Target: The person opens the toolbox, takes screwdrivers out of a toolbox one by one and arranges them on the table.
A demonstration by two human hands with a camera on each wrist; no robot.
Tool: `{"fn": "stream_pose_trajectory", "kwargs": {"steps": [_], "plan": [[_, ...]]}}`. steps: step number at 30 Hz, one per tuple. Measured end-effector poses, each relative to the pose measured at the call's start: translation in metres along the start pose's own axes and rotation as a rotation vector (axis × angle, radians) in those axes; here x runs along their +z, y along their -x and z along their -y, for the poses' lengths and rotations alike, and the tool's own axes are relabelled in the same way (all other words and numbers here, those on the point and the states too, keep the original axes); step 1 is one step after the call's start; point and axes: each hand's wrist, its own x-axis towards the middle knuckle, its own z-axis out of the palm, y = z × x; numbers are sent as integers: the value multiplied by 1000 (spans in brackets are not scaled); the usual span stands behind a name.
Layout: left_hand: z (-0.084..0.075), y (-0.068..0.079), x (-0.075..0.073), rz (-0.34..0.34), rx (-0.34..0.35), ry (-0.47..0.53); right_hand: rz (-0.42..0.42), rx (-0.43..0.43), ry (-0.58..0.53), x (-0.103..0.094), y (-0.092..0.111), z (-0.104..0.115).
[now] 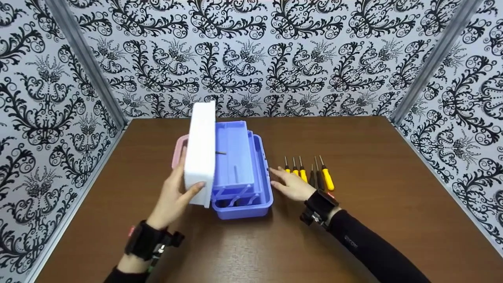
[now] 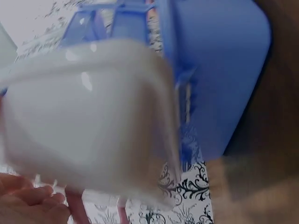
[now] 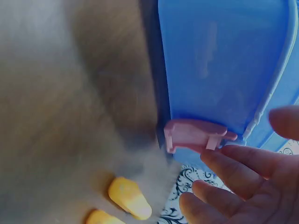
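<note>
A blue plastic toolbox (image 1: 243,213) stands on the table with its stepped blue trays (image 1: 232,157) raised. Its white lid (image 1: 200,145) is tilted up on the left side, with a pink handle (image 1: 177,155) partly hidden behind it. My left hand (image 1: 169,200) grips the lid's near end, thumb on the outside and fingers partly hidden. My right hand (image 1: 294,186) is at the box's right side with fingers extended. In the right wrist view, its fingertips touch or nearly touch a pink latch (image 3: 194,133) on the blue wall. Thin dark rods (image 1: 236,173) show in the upper tray.
Several screwdrivers lie in a row right of the toolbox, some with yellow handles (image 1: 328,180), others with black handles (image 1: 320,181). My right hand is close to their left end. Patterned walls (image 1: 251,59) border the brown table (image 1: 361,157) at the back and sides.
</note>
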Motion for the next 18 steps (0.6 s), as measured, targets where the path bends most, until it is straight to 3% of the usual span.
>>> {"fn": "stream_pose_trajectory", "kwargs": {"steps": [4,10,14,18], "plan": [[-2,-2,15,-11,48,-84,-22,-9,75,0,-3,-1],[-9,-8,34,-21,168,-137,-16,76,119,1,-18,-3],[-14,-12,45,-3,177,-169,-16,108,151,3,-29,-9],[-17,-14,54,24,191,-211,-27,71,167,3,-38,-10]]}}
